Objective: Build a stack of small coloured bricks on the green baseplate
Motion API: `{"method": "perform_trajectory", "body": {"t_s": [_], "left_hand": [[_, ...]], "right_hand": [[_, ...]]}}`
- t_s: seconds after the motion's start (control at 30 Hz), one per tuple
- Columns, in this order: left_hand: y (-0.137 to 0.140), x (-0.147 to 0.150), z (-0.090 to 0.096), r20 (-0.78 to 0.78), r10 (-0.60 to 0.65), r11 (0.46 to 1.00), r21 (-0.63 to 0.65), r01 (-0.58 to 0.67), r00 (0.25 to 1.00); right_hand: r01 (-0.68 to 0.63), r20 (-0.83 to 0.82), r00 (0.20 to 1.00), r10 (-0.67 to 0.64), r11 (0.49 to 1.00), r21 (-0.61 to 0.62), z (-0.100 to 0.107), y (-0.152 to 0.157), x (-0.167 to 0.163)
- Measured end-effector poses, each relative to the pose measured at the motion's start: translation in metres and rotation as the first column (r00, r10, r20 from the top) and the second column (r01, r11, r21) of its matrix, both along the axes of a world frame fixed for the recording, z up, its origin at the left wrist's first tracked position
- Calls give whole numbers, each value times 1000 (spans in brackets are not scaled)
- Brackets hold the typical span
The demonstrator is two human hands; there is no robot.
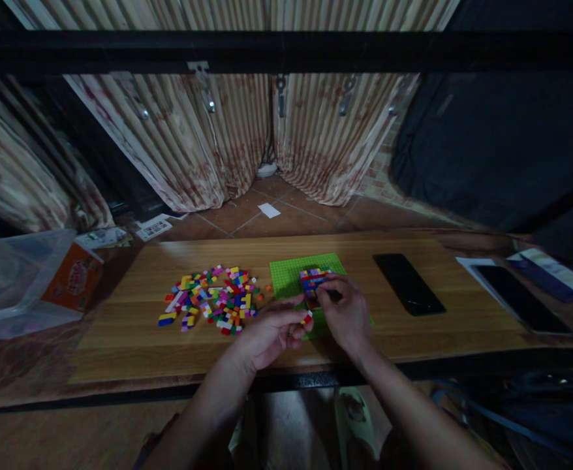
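A green baseplate lies on the wooden table, and a block build of red, blue and other bricks stands on it. My right hand is at the right side of this build, fingers pinched together against it; whatever is between the fingertips is hidden. Just left of it, my left hand is curled palm up over the plate's near edge. Small red and white bricks show at its fingertips. A loose pile of many-coloured bricks spreads on the table to the left of the plate.
Right of the baseplate lies a black phone-like slab; another dark slab is farther right. A clear plastic bin with an orange label stands at the left. Striped curtains hang behind the table.
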State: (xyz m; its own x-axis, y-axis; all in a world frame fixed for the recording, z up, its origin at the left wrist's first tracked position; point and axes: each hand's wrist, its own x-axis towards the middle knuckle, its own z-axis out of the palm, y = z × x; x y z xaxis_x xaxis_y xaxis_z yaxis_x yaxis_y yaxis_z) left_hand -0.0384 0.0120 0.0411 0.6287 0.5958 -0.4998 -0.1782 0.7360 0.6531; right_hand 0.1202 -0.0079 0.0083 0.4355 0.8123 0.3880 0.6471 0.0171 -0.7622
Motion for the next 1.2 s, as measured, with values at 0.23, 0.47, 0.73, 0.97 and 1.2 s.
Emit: {"method": "perform_trajectory", "body": {"t_s": [0.23,0.47,0.73,0.97,1.2], "left_hand": [[-4,3,-2,-55,-18,995,96,23,998],[-4,3,-6,-98,-91,977,186,108,991],[-4,4,-11,-102,-142,952,258,164,985],[0,3,-9,-174,49,965,262,-1,984],[8,3,-4,-155,193,925,358,-126,969]], "right_hand": [[-15,4,1000,15,999,-47,-3,6,2],[-22,34,999,23,999,-48,-4,7,0],[-33,49,998,35,998,-46,-3,11,-1],[-80,-4,997,80,997,-21,-4,11,3],[-222,-130,965,228,973,65,14,-7,6]]}}
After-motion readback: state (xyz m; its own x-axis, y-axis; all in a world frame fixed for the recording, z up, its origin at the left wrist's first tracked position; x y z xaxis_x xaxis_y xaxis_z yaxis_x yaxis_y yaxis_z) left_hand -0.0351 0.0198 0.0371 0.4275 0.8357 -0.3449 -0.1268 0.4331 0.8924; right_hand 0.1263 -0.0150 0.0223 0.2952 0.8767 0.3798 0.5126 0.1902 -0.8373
